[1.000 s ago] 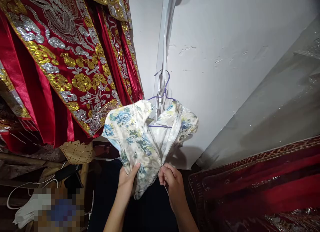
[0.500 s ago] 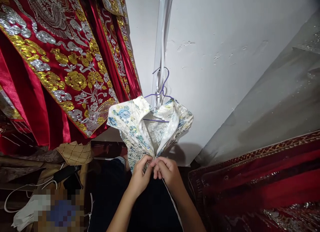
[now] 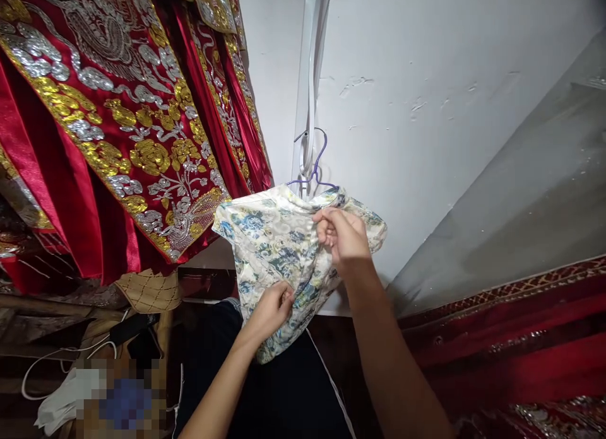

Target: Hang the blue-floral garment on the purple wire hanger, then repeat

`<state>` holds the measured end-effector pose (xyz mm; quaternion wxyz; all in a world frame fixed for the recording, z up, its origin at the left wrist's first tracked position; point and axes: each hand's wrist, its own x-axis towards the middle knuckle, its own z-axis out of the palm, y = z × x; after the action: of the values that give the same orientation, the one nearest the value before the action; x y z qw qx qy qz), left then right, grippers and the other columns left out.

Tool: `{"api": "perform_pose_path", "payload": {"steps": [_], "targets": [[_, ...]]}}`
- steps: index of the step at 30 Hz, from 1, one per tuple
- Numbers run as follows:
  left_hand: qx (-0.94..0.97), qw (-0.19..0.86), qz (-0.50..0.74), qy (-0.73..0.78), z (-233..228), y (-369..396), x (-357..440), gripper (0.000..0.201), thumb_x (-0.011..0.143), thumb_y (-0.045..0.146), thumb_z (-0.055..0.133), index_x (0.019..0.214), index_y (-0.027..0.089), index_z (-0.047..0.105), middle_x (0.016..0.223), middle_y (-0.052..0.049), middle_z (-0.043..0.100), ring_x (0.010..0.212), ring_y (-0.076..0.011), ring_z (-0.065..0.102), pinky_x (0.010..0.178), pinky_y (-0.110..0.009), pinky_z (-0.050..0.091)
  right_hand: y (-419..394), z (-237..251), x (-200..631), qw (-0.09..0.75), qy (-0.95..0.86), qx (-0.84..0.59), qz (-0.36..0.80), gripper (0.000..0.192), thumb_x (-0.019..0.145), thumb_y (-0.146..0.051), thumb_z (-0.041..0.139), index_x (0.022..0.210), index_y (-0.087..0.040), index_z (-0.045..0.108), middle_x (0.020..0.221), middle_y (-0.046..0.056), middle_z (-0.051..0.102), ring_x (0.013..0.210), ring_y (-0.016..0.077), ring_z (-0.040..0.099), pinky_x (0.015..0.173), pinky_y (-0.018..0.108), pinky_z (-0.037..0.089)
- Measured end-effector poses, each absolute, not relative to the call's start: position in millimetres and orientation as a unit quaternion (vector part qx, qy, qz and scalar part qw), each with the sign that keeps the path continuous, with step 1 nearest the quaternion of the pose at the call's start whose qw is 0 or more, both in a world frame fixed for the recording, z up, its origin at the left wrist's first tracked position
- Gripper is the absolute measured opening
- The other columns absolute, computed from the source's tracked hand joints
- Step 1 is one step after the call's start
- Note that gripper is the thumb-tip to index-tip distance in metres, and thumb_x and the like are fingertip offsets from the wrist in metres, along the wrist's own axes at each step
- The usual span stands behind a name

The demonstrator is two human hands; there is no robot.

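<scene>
A floral garment (image 3: 274, 237) on a purple hanger (image 3: 315, 168) is pinched low by the left hand (image 3: 272, 306). Its upper part is gripped by the closed right hand (image 3: 343, 234).

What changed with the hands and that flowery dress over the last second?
The right hand climbed from the hem to pinch the white blue-flowered satin dress near its top, closing the open gap. The left hand still holds low. The purple wire hanger hangs unmoved.

A white plaster wall (image 3: 426, 111) faces me; left of it hang red embroidered robes (image 3: 118, 130), and right of it lies red cloth (image 3: 521, 344).
</scene>
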<state>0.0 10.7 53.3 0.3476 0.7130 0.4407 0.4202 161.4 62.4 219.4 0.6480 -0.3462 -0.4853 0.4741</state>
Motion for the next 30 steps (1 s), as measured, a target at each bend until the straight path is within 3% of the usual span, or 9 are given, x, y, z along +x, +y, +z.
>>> {"api": "perform_pose_path", "payload": {"steps": [2, 4, 6, 10, 16, 21, 23, 26, 30], "targets": [[0.728, 0.322, 0.44, 0.416, 86.4, 18.9, -3.0, 0.012, 0.097, 0.026, 0.054, 0.095, 0.019, 0.064, 0.087, -0.003, 0.062, 0.083, -0.0177, 0.059, 0.077, -0.029, 0.045, 52.7, 213.4, 157.8, 0.632, -0.526, -0.351, 0.447, 0.02, 0.082, -0.026, 0.056, 0.069, -0.016, 0.068, 0.044, -0.003, 0.055, 0.04, 0.0075, 0.041, 0.042, 0.02, 0.029], [0.727, 0.269, 0.505, 0.379, 126.5, 26.3, -3.6, 0.025, 0.098, 0.025, 0.054, 0.122, 0.021, 0.061, 0.095, -0.004, 0.065, 0.088, -0.0175, 0.061, 0.083, -0.03, 0.047, 43.9, 211.6, 156.6, 0.621, -0.56, -0.357, 0.417, 0.021, 0.082, -0.023, 0.054, 0.068, -0.017, 0.068, 0.043, -0.003, 0.054, 0.041, 0.0079, 0.041, 0.044, 0.021, 0.03], [0.725, 0.171, 0.571, 0.347, 166.7, 32.8, -2.7, 0.035, 0.099, 0.024, 0.055, 0.134, 0.021, 0.056, 0.1, -0.005, 0.066, 0.09, -0.017, 0.061, 0.085, -0.031, 0.048, 37.5, 214.4, 157.6, 0.607, -0.588, -0.363, 0.392, 0.022, 0.082, -0.02, 0.053, 0.066, -0.017, 0.067, 0.043, -0.004, 0.052, 0.041, 0.0082, 0.042, 0.045, 0.021, 0.031], [0.775, 0.057, 0.546, 0.314, 221.3, 41.9, -0.7, 0.025, 0.099, 0.021, 0.056, 0.122, 0.02, 0.065, 0.1, -0.006, 0.067, 0.086, -0.0152, 0.06, 0.079, -0.028, 0.048, 33.5, 219.6, 162.3, 0.614, -0.599, -0.361, 0.365, 0.021, 0.08, -0.018, 0.054, 0.065, -0.017, 0.067, 0.042, -0.004, 0.05, 0.042, 0.0088, 0.042, 0.046, 0.022, 0.03], [0.818, 0.018, 0.491, 0.297, 230.3, 47.5, 3.2, 0.012, 0.1, 0.018, 0.053, 0.099, 0.017, 0.064, 0.093, -0.006, 0.065, 0.086, -0.0156, 0.06, 0.079, -0.029, 0.048, 40.7, 208.1, 161.4, 0.62, -0.578, -0.36, 0.39, 0.021, 0.082, -0.023, 0.054, 0.067, -0.017, 0.067, 0.043, -0.004, 0.049, 0.041, 0.0092, 0.039, 0.044, 0.023, 0.027], [0.741, -0.039, 0.61, 0.277, 234.6, 49.3, 2.3, 0.011, 0.099, 0.017, 0.053, 0.096, 0.017, 0.063, 0.089, -0.005, 0.062, 0.085, -0.0161, 0.058, 0.08, -0.03, 0.046, 54.5, 184.0, 155.1, 0.587, -0.59, -0.399, 0.385, 0.021, 0.081, -0.026, 0.055, 0.066, -0.017, 0.065, 0.044, -0.005, 0.048, 0.042, 0.0098, 0.04, 0.044, 0.024, 0.029], [0.646, 0.012, 0.707, 0.288, 239.7, 53.2, -9.5, 0.008, 0.097, 0.019, 0.058, 0.094, 0.017, 0.066, 0.089, -0.003, 0.062, 0.085, -0.0147, 0.058, 0.08, -0.027, 0.046, 56.2, 169.9, 156.2, 0.562, -0.584, -0.427, 0.402, 0.021, 0.08, -0.026, 0.054, 0.063, -0.018, 0.064, 0.043, -0.005, 0.047, 0.042, 0.0102, 0.04, 0.044, 0.024, 0.028], [0.434, 0.2, 0.833, 0.279, 237.6, 65.1, -42.9, 0.003, 0.093, 0.017, 0.064, 0.093, 0.016, 0.067, 0.088, -0.001, 0.061, 0.08, -0.0104, 0.056, 0.079, -0.021, 0.047, 47.5, 149.8, 160.4, 0.549, -0.577, -0.462, 0.39, 0.023, 0.078, -0.025, 0.053, 0.058, -0.019, 0.063, 0.042, -0.004, 0.047, 0.043, 0.011, 0.042, 0.047, 0.025, 0.031], [0.29, 0.349, 0.842, 0.291, 201.0, 80.5, -88.8, 0.016, 0.096, 0.015, 0.05, 0.083, 0.015, 0.058, 0.076, -0.002, 0.06, 0.074, -0.0111, 0.059, 0.082, -0.026, 0.054, 23.1, 128.3, 158.6, 0.553, -0.558, -0.461, 0.412, 0.024, 0.078, -0.024, 0.051, 0.057, -0.019, 0.061, 0.042, -0.004, 0.046, 0.043, 0.0117, 0.043, 0.048, 0.026, 0.031]]}}
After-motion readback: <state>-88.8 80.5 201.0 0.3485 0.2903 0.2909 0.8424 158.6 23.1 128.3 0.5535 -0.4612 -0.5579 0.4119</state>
